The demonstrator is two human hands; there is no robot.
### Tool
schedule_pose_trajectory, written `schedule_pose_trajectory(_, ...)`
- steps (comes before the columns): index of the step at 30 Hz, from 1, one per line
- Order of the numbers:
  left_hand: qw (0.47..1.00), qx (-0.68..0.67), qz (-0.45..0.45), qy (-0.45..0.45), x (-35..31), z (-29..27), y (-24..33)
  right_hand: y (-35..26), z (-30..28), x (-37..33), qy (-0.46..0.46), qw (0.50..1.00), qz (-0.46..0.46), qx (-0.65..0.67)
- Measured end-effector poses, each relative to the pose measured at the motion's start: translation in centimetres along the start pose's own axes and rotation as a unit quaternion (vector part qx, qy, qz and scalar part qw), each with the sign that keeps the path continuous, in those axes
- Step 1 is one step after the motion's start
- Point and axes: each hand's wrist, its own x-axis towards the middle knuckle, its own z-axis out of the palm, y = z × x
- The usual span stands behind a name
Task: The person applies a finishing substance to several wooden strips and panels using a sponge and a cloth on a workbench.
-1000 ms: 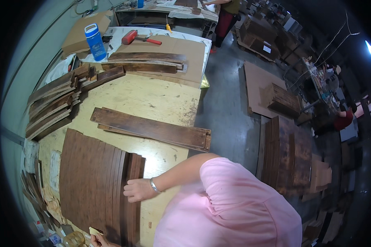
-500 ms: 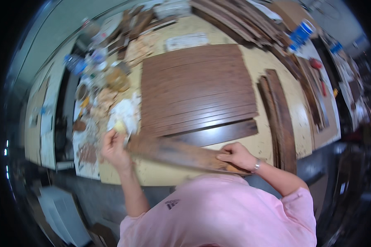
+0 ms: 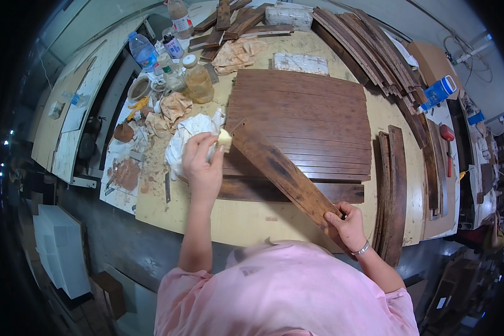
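My right hand [image 3: 348, 227] grips the near end of a long brown wooden plank [image 3: 283, 176] with dark patches, thumb on top. The plank slants up and leftward, its far end over the left part of a panel of dark planks [image 3: 302, 123] laid side by side. Between the fingertips of my left hand [image 3: 205, 168] is a small pale yellow pad [image 3: 224, 140], beside the plank's far end. Whether the pad touches the plank I cannot tell. A single dark plank [image 3: 252, 190] lies along the panel's near edge, partly hidden by the held plank.
Left of the panel are a white cloth [image 3: 186, 133], stained rags [image 3: 176, 106], a jar [image 3: 199, 84] and several bottles. Narrow planks [image 3: 396, 190] lie on the right, with more stacked at the back right [image 3: 364, 50]. A white block [image 3: 301, 64] sits behind the panel.
The held plank has swung from lying nearly crosswise to a steep slant, its left end moving away from me. My left hand has moved forward and right with the pad. The view has shifted.
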Motion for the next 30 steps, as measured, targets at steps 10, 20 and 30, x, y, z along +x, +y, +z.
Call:
schedule_pose_trajectory(10, 0.998, -0.002, 0.025, -0.052, -1.1, 3.5, 1.4, -0.2, 0.8, -0.2, 0.058, 0.997, -0.021, -0.039)
schedule_pose_trajectory(20, 0.99, -0.11, 0.009, -0.085, -1.3, 5.1, 4.1, -1.0, 1.0, 2.6, 0.063, 0.997, -0.049, -0.02)
schedule_pose_trajectory(30, 0.931, -0.232, 0.148, -0.239, -9.5, 7.6, 8.7, -3.9, 1.4, 8.6, 0.068, 0.992, -0.045, 0.099)
